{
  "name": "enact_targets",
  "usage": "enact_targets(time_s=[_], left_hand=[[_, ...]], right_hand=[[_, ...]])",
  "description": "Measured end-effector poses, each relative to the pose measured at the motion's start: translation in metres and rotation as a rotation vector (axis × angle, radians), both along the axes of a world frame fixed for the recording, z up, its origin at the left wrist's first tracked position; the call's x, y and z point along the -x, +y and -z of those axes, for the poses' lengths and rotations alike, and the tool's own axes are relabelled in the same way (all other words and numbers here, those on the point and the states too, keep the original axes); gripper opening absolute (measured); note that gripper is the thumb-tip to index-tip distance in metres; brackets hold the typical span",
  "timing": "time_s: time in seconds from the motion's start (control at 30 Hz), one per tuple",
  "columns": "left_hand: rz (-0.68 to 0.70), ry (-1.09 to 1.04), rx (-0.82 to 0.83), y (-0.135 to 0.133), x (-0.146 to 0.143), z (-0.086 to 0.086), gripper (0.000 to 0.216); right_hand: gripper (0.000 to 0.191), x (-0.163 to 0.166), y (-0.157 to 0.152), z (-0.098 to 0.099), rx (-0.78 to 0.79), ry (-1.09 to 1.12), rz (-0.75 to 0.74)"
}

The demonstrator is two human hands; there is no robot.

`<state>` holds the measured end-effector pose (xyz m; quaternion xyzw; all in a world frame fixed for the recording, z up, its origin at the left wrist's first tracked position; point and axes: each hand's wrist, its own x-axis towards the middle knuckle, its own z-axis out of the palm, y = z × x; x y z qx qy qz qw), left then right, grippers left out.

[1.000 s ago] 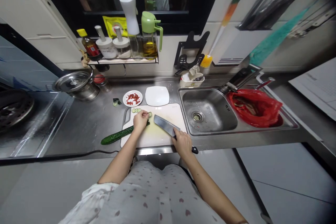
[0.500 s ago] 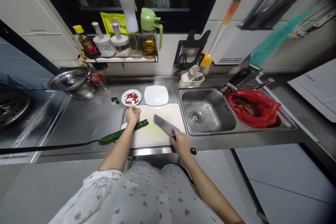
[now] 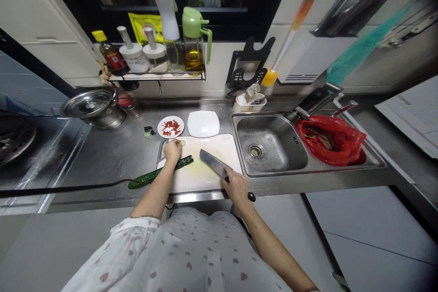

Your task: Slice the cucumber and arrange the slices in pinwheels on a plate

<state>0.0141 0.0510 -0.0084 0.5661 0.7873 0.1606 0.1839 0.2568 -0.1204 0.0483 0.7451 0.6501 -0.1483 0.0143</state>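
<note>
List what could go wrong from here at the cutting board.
The cucumber lies unheld, half off the cutting board, and might roll along the counter. The right hand holds the knife with its blade pointing toward the left hand by the slices; a slip could nick it.

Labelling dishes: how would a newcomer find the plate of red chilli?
Find the white cutting board left of the sink. Two plates sit behind it; the chilli plate is the round left one, its square neighbour plain white.
</note>
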Motion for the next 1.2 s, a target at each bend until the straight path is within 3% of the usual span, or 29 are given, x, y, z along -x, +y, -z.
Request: enact_targets(time_s=[0.17,0.33,0.47,0.6,0.73,1.2], left_hand=[[-0.008,-0.040,-0.016,-0.003,0.000,-0.006,0.024],[0.024,-0.130,-0.098,-0.023,0.001,-0.013,0.025],[0.212,-0.176,-0.200,-0.045,0.002,-0.016,0.024],[0.445,-0.187,-0.227,-0.063,0.007,-0.016,0.022],[0.582,-0.179,-0.249,-0.072,0.013,-0.015,0.022],[0.599,-0.165,-0.241,-0.077,0.011,-0.002,0.025]], right_hand=[[0.045,0.000,0.001,-0.001,0.006,0.007,0.004],[0.035,0.001,0.004,-0.004,0.048,0.060,0.042],[0.034,0.008,0.010,-0.006,0.117,0.092,0.068],[0.030,0.020,0.019,-0.008,0.158,0.151,0.003],[0.029,0.037,0.027,-0.015,0.179,0.198,-0.070],[0.028,0.070,0.042,-0.024,0.204,0.211,-0.122]])
